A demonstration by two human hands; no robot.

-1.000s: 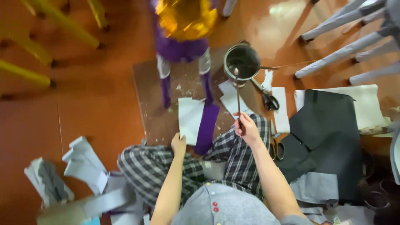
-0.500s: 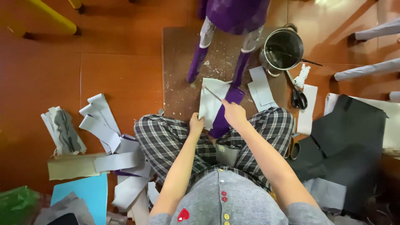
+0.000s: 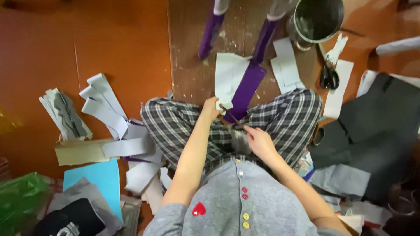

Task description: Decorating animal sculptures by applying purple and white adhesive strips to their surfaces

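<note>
Head view: left hand [image 3: 211,107] pins purple strip [image 3: 246,90]; right hand [image 3: 258,140] grips brush [image 3: 230,115]. Risk: strip slipping, glue smearing trousers [image 3: 183,126].

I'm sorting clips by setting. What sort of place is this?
Probably a home craft or sewing workspace on the floor: cut white pieces, scissors, and a purple strip on a wooden board.

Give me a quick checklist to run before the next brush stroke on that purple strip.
1. Right hand grips the thin brush: ok.
2. Left hand steadies the white piece beside the purple strip: ok.
3. Brush tip on the strip's near end: cannot tell, too small.
4. Metal pot upright on the wooden board: ok.
5. Scissors lying apart from both hands: ok.
</note>
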